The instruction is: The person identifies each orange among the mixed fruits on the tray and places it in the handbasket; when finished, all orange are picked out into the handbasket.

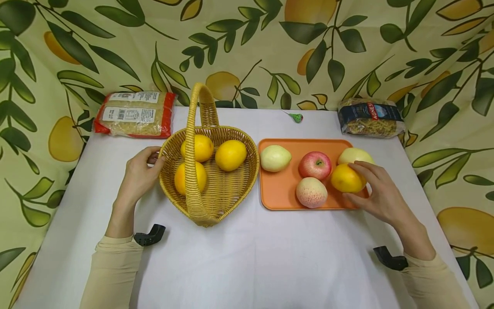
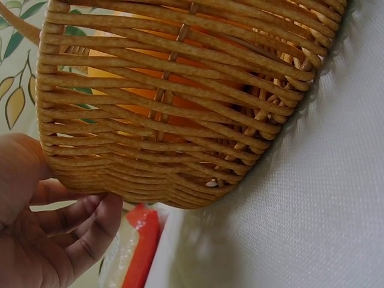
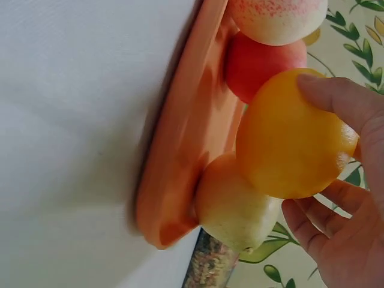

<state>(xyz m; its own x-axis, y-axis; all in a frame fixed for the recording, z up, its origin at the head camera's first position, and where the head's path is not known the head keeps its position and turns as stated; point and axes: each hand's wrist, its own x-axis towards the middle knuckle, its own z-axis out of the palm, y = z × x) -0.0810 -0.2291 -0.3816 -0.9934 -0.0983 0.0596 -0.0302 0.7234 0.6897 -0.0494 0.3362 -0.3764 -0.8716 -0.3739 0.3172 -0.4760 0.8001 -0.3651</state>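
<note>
In the head view my left hand [image 1: 142,172] grips the left rim of a heart-shaped wicker basket [image 1: 239,193]; its fingers curl at the rim in the left wrist view. Inside the basket lie three yellow oranges [image 1: 230,155]. My right hand [image 1: 382,193] holds another yellow orange [image 3: 294,135] between thumb and fingers, over the right part of an orange tray [image 1: 278,195]. On the tray are a red apple [image 1: 314,165], a pale speckled peach [image 1: 311,192] and two pale green fruits, one at the left [image 1: 275,158], the other [image 3: 234,204] partly hidden behind the held orange.
A red-edged bag of dry food [image 1: 133,115] lies behind the basket at the left. A dark-labelled pasta bag [image 1: 370,118] stands at the back right. A small green item [image 1: 296,117] lies near the back edge of the white-covered table [image 1: 231,257]. Leaf-patterned cloth surrounds the table.
</note>
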